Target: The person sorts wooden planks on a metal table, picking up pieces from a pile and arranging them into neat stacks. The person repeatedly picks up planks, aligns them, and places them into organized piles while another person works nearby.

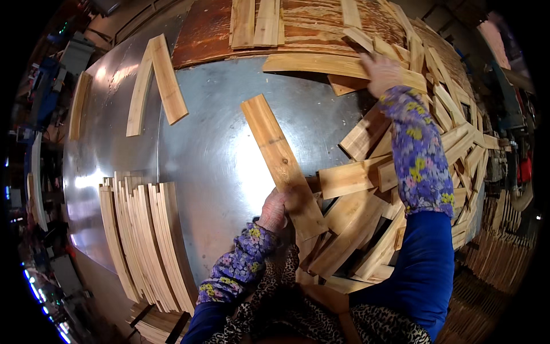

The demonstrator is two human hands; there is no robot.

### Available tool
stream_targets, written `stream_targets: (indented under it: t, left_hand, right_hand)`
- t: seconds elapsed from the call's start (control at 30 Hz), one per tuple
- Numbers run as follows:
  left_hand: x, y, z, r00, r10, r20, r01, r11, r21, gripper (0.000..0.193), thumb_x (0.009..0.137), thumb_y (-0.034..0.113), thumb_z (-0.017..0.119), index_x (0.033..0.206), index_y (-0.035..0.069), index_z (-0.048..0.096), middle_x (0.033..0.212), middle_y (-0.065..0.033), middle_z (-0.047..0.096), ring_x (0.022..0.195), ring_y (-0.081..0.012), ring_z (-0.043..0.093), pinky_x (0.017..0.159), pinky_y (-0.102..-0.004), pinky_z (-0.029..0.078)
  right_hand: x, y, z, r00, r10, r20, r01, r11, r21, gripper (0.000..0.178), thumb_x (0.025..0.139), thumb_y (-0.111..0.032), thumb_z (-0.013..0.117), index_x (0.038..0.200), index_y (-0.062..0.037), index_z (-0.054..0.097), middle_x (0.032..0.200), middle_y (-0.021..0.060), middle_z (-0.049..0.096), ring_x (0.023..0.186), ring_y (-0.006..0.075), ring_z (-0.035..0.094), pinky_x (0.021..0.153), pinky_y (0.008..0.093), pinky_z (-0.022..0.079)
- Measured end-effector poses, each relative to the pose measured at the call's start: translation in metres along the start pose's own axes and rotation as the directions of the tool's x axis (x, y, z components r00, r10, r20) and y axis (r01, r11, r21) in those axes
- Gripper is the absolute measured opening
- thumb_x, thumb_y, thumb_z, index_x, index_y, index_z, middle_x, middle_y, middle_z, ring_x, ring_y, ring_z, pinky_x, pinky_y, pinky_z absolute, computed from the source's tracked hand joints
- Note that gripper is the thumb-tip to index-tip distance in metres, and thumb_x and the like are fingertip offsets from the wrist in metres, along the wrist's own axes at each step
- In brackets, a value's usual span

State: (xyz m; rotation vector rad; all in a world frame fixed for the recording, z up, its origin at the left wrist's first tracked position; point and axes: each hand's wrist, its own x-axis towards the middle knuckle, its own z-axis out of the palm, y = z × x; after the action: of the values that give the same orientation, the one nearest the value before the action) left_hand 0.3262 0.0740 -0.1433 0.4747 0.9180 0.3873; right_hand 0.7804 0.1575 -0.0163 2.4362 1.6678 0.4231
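Observation:
Wrapped around the edge of a wooden board point(275, 152), my left hand point(273, 211) is closed on it. That board slants away from me over the metal tabletop point(209, 120) and has a dark knot near its middle. Farther off to the right, my right hand point(382, 74) grips a longer, pale board point(321, 64) with fingers over its far edge. The long board lies nearly crosswise, above a shorter board point(345, 85). Between my arms and to the right spreads a jumbled heap of boards point(352, 223). Patterned oversleeves cover both forearms.
At left stands a row of boards set on edge point(146, 241). Beyond it, two boards point(166, 80) meet at an angle, and a single board point(79, 106) lies near the left edge. A worn brown sheet point(206, 28) at the back carries several boards point(255, 23).

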Motion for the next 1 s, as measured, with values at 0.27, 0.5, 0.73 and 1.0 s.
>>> stream_targets:
  t: [0.27, 0.5, 0.73, 1.0]
  left_hand:
    - [-0.007, 0.003, -0.031, 0.977, 0.070, -0.201, -0.083, 0.995, -0.058, 0.064, 0.109, 0.056, 0.063, 0.144, 0.002, 0.063, 0.128, -0.0125, 0.072, 0.114, -0.0257, 0.070, 0.103, -0.0408, 0.058]
    - [-0.126, 0.037, -0.077, 0.793, 0.498, -0.352, -0.524, 0.851, 0.025, 0.053, 0.107, 0.044, 0.070, 0.134, -0.001, 0.066, 0.127, -0.0094, 0.071, 0.113, -0.0218, 0.067, 0.103, -0.0384, 0.056]
    - [-0.280, 0.097, -0.203, 0.658, 0.584, -0.475, -0.747, 0.427, -0.509, 0.054, 0.104, 0.038, 0.073, 0.141, 0.001, 0.060, 0.134, -0.0135, 0.065, 0.124, -0.0248, 0.062, 0.107, -0.0437, 0.056]
    - [-0.357, 0.143, -0.318, -0.083, 0.441, -0.894, -0.950, 0.237, 0.205, 0.042, 0.106, 0.034, 0.069, 0.136, 0.006, 0.061, 0.121, -0.0117, 0.068, 0.112, -0.0198, 0.068, 0.092, -0.0348, 0.060]
  right_hand:
    - [0.023, -0.025, -0.067, 0.732, 0.087, 0.676, -0.022, 0.994, -0.104, 0.042, 0.105, -0.023, 0.064, 0.146, -0.0155, 0.068, 0.145, 0.0144, 0.070, 0.127, 0.0345, 0.071, 0.103, 0.0463, 0.061]
    - [-0.159, -0.163, -0.093, 0.691, -0.412, 0.594, -0.487, 0.342, 0.803, 0.048, 0.093, -0.024, 0.072, 0.136, -0.0013, 0.070, 0.107, 0.0115, 0.076, 0.097, 0.0238, 0.071, 0.084, 0.0382, 0.059]
    - [-0.407, -0.490, -0.101, 0.883, -0.401, 0.243, -0.113, 0.321, 0.940, 0.068, 0.094, -0.038, 0.080, 0.147, 0.0000, 0.061, 0.093, 0.0085, 0.073, 0.076, 0.0206, 0.070, 0.068, 0.0375, 0.060]
    - [-0.506, -0.672, -0.114, 0.739, -0.561, 0.373, 0.080, 0.623, 0.778, 0.101, 0.094, -0.068, 0.075, 0.164, -0.0011, 0.044, 0.124, 0.0184, 0.075, 0.110, 0.0350, 0.074, 0.088, 0.0468, 0.060]
